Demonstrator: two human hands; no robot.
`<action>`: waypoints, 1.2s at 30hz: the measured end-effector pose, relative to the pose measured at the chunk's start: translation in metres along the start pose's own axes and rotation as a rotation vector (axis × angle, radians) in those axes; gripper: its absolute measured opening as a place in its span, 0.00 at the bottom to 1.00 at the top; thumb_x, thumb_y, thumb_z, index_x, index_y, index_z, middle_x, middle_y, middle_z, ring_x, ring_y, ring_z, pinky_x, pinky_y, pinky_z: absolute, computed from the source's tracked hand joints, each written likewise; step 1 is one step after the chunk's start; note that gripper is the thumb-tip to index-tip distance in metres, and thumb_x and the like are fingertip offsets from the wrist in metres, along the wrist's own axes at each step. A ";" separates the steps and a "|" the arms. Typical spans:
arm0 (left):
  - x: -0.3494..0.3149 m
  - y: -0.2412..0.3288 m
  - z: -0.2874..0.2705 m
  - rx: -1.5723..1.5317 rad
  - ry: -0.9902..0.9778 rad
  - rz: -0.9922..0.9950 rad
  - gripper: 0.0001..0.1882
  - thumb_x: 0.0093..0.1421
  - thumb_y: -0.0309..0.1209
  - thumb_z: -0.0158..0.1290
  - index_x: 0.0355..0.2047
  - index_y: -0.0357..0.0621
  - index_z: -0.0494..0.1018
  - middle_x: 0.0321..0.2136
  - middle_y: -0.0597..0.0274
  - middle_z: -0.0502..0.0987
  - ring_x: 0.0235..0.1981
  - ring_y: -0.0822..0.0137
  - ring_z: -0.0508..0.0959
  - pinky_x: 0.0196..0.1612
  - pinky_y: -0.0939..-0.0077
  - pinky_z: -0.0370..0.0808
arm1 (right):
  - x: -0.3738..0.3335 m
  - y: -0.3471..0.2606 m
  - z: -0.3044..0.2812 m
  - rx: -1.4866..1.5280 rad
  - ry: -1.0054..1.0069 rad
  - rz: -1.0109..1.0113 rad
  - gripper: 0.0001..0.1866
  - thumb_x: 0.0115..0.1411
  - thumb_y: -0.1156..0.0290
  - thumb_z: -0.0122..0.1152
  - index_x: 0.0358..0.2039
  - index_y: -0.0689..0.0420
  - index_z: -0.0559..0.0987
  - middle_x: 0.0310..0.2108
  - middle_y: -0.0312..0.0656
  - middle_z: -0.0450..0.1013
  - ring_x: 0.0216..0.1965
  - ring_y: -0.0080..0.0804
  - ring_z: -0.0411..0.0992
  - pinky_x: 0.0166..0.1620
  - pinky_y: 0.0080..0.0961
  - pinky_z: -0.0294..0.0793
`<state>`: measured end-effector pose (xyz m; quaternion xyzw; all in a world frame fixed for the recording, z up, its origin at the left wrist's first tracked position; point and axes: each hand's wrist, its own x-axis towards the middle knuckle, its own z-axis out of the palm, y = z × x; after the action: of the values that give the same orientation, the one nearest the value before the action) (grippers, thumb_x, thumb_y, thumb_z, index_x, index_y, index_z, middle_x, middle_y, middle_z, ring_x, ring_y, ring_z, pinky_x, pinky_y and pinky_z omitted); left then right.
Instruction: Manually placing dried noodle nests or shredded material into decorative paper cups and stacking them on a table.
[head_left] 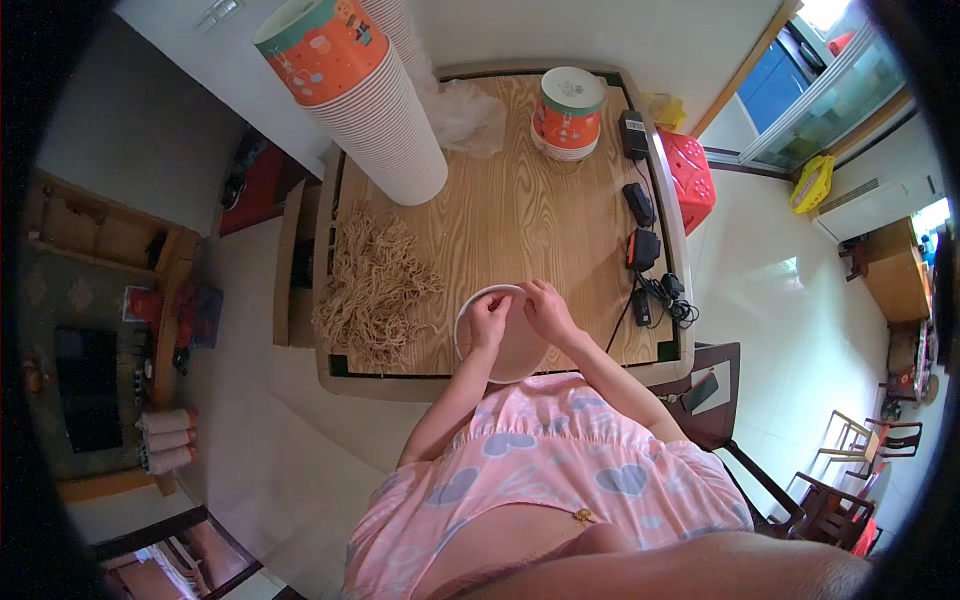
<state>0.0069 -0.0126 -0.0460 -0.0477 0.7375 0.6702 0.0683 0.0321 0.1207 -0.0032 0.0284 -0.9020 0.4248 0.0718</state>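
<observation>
A white-rimmed paper tub (515,358) is tilted against the near edge of the table, its open mouth facing up toward me. Over its opening, my left hand (489,318) is closed with the fingertips pinched just inside the far rim; whatever lies between them is too small to make out. Beside it, my right hand (548,312) grips the far right part of the rim. To the left lies a loose heap of brown twisted cords (375,285). Behind that leans a tall nested stack of paper tubs (375,120), orange and green on the outermost one.
A short stack of upside-down tubs (568,115) stands at the far right of the wooden table (500,220). Black power adapters (642,248) and coiled cables (672,297) line the right edge. Clear plastic wrap (468,118) lies at the back. A red stool (686,180) stands beyond.
</observation>
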 end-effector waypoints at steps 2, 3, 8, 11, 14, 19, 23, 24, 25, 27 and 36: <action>0.001 -0.003 0.000 -0.011 0.002 -0.018 0.07 0.53 0.30 0.54 0.25 0.39 0.75 0.20 0.72 0.73 0.20 0.80 0.68 0.23 0.85 0.64 | 0.000 -0.002 0.000 0.005 -0.005 0.004 0.16 0.47 0.81 0.46 0.38 0.61 0.72 0.30 0.51 0.68 0.36 0.51 0.67 0.40 0.38 0.68; 0.001 -0.004 0.000 -0.021 0.001 -0.036 0.07 0.53 0.30 0.54 0.24 0.40 0.75 0.19 0.73 0.72 0.19 0.81 0.67 0.22 0.86 0.63 | 0.000 -0.001 0.000 0.004 -0.004 0.002 0.16 0.47 0.81 0.46 0.38 0.61 0.72 0.30 0.51 0.68 0.36 0.51 0.67 0.40 0.38 0.68; 0.000 0.003 0.001 -0.054 -0.006 -0.162 0.06 0.53 0.30 0.54 0.25 0.40 0.76 0.20 0.72 0.73 0.20 0.81 0.67 0.22 0.86 0.63 | 0.000 0.001 0.000 0.006 -0.011 0.015 0.16 0.47 0.80 0.47 0.38 0.60 0.72 0.30 0.51 0.68 0.36 0.50 0.67 0.40 0.38 0.68; -0.001 0.009 0.003 -0.092 0.006 -0.230 0.05 0.52 0.28 0.55 0.26 0.38 0.76 0.20 0.71 0.73 0.21 0.80 0.68 0.24 0.85 0.64 | 0.000 0.002 0.000 0.007 -0.009 0.017 0.16 0.47 0.80 0.46 0.39 0.60 0.72 0.31 0.51 0.68 0.37 0.51 0.66 0.40 0.38 0.68; -0.001 0.008 0.002 -0.118 0.026 -0.218 0.05 0.52 0.28 0.55 0.25 0.39 0.76 0.18 0.72 0.72 0.19 0.82 0.67 0.21 0.86 0.62 | 0.000 0.001 0.000 0.009 -0.030 0.019 0.16 0.47 0.79 0.48 0.40 0.59 0.72 0.32 0.51 0.68 0.37 0.52 0.66 0.41 0.38 0.68; -0.002 0.012 0.004 -0.114 0.025 -0.257 0.04 0.53 0.28 0.54 0.25 0.40 0.76 0.17 0.73 0.71 0.16 0.82 0.65 0.18 0.86 0.60 | 0.004 0.021 0.003 0.382 -0.147 0.221 0.14 0.60 0.66 0.47 0.41 0.61 0.73 0.34 0.42 0.71 0.38 0.32 0.69 0.41 0.26 0.68; -0.004 0.012 -0.001 -0.122 0.019 -0.267 0.05 0.54 0.30 0.53 0.27 0.44 0.75 0.19 0.75 0.71 0.17 0.82 0.65 0.19 0.86 0.61 | 0.020 0.023 -0.005 0.678 -0.336 0.544 0.19 0.62 0.59 0.47 0.41 0.62 0.75 0.34 0.34 0.73 0.33 0.21 0.69 0.38 0.20 0.69; -0.002 0.011 0.000 -0.135 0.025 -0.249 0.04 0.54 0.30 0.53 0.27 0.44 0.75 0.19 0.75 0.71 0.17 0.82 0.65 0.19 0.87 0.61 | 0.024 0.028 -0.005 0.676 -0.333 0.542 0.19 0.62 0.59 0.47 0.41 0.62 0.75 0.34 0.34 0.73 0.33 0.21 0.69 0.38 0.20 0.69; -0.001 0.010 0.001 -0.137 0.023 -0.245 0.04 0.54 0.30 0.53 0.27 0.44 0.75 0.19 0.75 0.71 0.17 0.82 0.65 0.19 0.87 0.61 | 0.027 0.032 -0.005 0.700 -0.384 0.525 0.18 0.61 0.60 0.49 0.41 0.62 0.75 0.34 0.34 0.73 0.33 0.21 0.69 0.36 0.19 0.69; -0.003 0.010 0.003 -0.161 0.070 -0.242 0.05 0.52 0.29 0.54 0.21 0.43 0.74 0.14 0.75 0.68 0.14 0.83 0.62 0.16 0.86 0.57 | 0.033 0.036 -0.004 0.721 -0.438 0.506 0.17 0.60 0.61 0.51 0.41 0.62 0.75 0.33 0.34 0.73 0.32 0.20 0.70 0.35 0.18 0.70; -0.004 0.013 0.000 -0.243 0.055 -0.277 0.06 0.52 0.30 0.56 0.20 0.45 0.73 0.14 0.77 0.66 0.13 0.84 0.61 0.14 0.87 0.53 | 0.040 0.054 0.008 1.100 -0.543 0.618 0.10 0.58 0.68 0.54 0.37 0.60 0.75 0.32 0.35 0.73 0.32 0.21 0.71 0.35 0.16 0.71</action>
<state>0.0084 -0.0114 -0.0329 -0.1750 0.6392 0.7368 0.1338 -0.0141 0.1495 -0.0430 -0.0924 -0.5081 0.7997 -0.3063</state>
